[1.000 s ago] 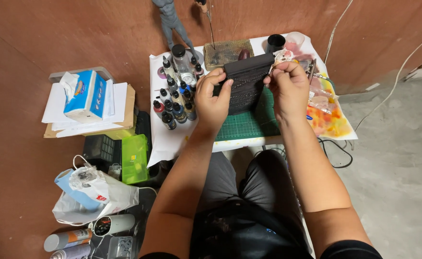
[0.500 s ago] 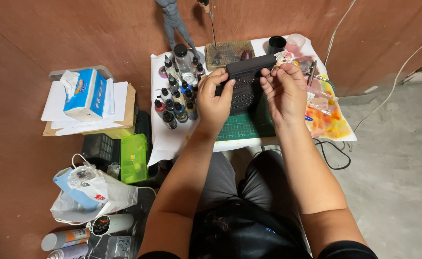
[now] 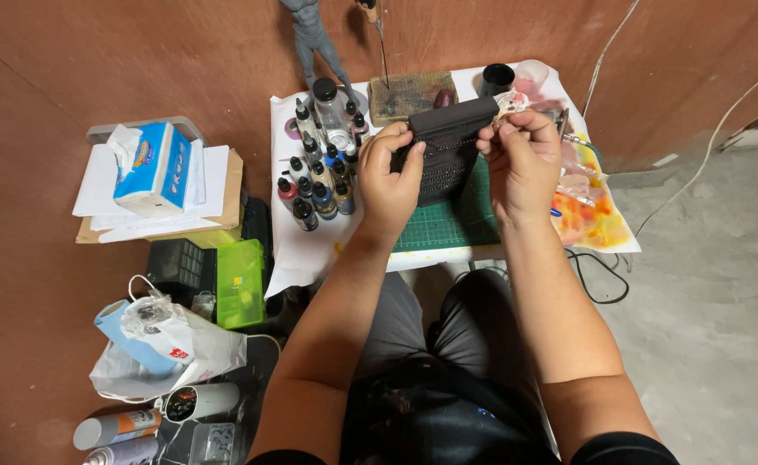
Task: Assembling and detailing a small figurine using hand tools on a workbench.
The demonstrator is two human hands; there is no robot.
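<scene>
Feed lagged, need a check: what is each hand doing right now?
Left hand: closed on the left edge of the dark fabric case.
Right hand: fingers pinched at the case's upper right corner.

1. Tissue box (image 3: pixel 153 168): rectangular, blue and white with a small yellow-orange mark, a white tissue sticking out of its top; lies on a stack of white papers (image 3: pixel 211 194) beside the worktop's left edge.
2. Cardboard box (image 3: pixel 228 202): flat and brown, beneath those papers.
3. Plastic bag (image 3: pixel 168 353): white with a small red label, crumpled, on the floor below the stack.
4. Spray cans (image 3: pixel 121 428): grey with an orange label band, lying on the floor at the lower left.
5. Dropper bottles (image 3: pixel 314 185): small, dark-capped, coloured labels, clustered at the worktop's left edge.
</scene>
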